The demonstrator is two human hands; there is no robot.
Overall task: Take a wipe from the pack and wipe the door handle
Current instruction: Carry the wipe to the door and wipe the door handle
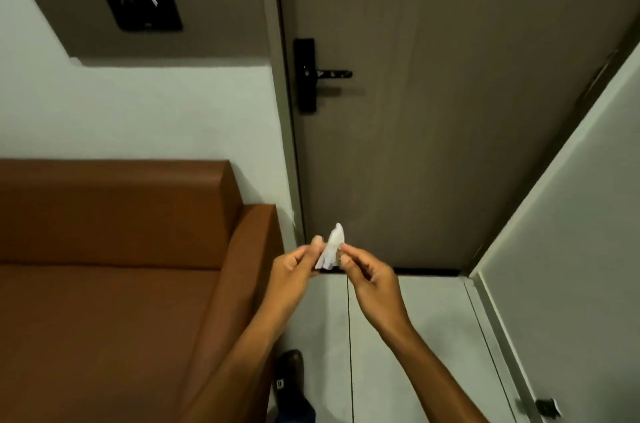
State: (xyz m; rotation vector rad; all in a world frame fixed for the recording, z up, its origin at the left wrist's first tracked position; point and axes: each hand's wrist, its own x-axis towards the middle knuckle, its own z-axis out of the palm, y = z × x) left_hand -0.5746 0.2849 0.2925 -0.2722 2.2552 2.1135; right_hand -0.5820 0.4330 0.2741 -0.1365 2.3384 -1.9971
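Head view: left hand [298, 261] and right hand [363, 270] each pinch a side of the folded wipe [331, 247], likely to open it out, door handle [334, 73] at 12 o'clock untouched.

Pretty dim, warm indoor light overall. The door handle [334, 73] throws a soft shadow just below itself. Wide-angle bending at the edges, and the whole picture's a bit soft.
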